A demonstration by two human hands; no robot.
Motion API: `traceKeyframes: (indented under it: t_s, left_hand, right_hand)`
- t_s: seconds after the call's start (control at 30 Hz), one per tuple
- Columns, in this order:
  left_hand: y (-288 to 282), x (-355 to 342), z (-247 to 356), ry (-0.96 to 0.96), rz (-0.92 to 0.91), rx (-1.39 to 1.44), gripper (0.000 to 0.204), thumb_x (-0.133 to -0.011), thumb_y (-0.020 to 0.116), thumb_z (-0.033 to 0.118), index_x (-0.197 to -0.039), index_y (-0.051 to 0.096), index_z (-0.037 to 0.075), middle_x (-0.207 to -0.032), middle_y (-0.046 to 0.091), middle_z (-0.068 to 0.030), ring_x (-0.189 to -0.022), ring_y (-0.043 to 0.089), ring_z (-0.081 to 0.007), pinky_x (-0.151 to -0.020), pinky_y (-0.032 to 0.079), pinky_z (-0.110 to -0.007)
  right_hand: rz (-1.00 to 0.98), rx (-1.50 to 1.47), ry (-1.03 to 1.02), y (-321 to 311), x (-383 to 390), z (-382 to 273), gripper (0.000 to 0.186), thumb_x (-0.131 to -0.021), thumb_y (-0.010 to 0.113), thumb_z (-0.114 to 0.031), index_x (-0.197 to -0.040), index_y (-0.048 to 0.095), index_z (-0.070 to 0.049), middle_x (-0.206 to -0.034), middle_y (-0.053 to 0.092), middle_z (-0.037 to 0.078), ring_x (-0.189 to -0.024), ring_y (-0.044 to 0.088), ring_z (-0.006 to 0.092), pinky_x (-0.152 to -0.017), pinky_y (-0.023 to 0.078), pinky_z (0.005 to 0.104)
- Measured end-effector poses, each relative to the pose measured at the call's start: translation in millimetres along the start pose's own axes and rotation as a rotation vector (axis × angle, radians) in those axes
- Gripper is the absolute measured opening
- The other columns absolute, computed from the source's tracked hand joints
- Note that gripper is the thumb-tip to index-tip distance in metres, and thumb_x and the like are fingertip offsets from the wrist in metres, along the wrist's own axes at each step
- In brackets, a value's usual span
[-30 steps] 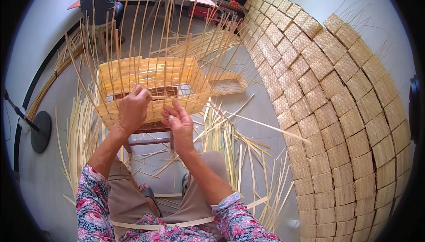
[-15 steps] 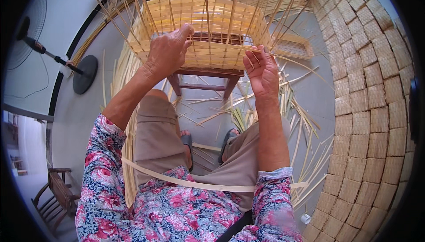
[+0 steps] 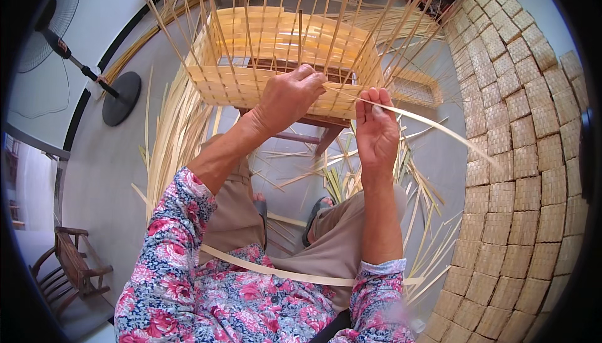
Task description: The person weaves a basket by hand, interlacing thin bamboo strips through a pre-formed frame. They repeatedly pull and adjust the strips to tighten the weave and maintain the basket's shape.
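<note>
Basket at twelve o'clock, up on the bench, likely for comfortable working height. My left hand pinches the pale strip at the near rim, presumably to hold it snug against the stakes. My right hand's at one o'clock, palm up, fingers curled beneath; whether they grip, can't tell. The loose end points toward four o'clock, probably clear for weaving.

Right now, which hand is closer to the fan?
Left. The left hand, at the near side of the big basket, is right of the fan; the right hand is even farther right of it.
</note>
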State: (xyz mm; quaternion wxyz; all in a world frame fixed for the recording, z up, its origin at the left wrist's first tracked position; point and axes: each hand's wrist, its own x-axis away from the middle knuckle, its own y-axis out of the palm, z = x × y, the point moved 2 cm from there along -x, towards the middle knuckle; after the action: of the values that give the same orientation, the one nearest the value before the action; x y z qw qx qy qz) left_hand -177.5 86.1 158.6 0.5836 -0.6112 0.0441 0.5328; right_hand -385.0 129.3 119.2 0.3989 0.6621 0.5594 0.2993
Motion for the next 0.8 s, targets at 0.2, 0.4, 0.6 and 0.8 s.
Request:
traceKeyframes:
  t_s: [0.2, 0.4, 0.6, 0.8]
  left_hand:
    - [-7, -10, -7, -0.101, 0.03, 0.375, 0.009, -0.082, 0.077, 0.011, -0.085, 0.069, 0.007, -0.082, 0.066, -0.0066, -0.075, 0.066, -0.0255, -0.066, 0.053, -0.036]
    - [-15, -9, -19, -0.066, -0.083, 0.511, 0.011, -0.082, 0.077, 0.009, -0.089, 0.069, 0.006, -0.084, 0.065, -0.0065, -0.077, 0.065, -0.0228, -0.067, 0.051, -0.033]
    - [-8, -8, -22, -0.02, -0.078, 0.524, 0.011, -0.082, 0.078, 0.008, -0.09, 0.071, 0.007, -0.085, 0.065, -0.0068, -0.078, 0.065, -0.0223, -0.068, 0.051, -0.034]
    - [-16, -8, -21, -0.084, -0.048, 0.566, 0.01, -0.081, 0.077, 0.006, -0.088, 0.071, 0.006, -0.082, 0.065, -0.0061, -0.079, 0.066, -0.0203, -0.067, 0.052, -0.032]
  right_hand:
    - [-0.153, -0.145, 0.18, -19, -12, -7, 0.034, -0.093, 0.048, 0.009, -0.125, 0.058, -0.001, -0.126, 0.066, 0.019, -0.105, 0.069, 0.0243, -0.087, 0.058, 0.0345]
    - [-0.378, 0.509, 0.143, 59, -16, -2, 0.039, -0.096, 0.056, -0.002, -0.135, 0.055, -0.002, -0.139, 0.058, 0.018, -0.091, 0.064, 0.0191, -0.088, 0.052, 0.0283]
    - [-0.565, 0.878, -0.054, 83, -11, 0, 0.054, -0.091, 0.067, -0.006, -0.142, 0.05, -0.005, -0.134, 0.056, 0.007, -0.107, 0.054, 0.0136, -0.087, 0.05, 0.0272]
    - [-0.522, 1.009, -0.369, 88, 8, -8, 0.012, -0.093, 0.068, -0.014, -0.095, 0.064, -0.003, -0.109, 0.065, 0.007, -0.098, 0.058, 0.0134, -0.08, 0.046, 0.0255]
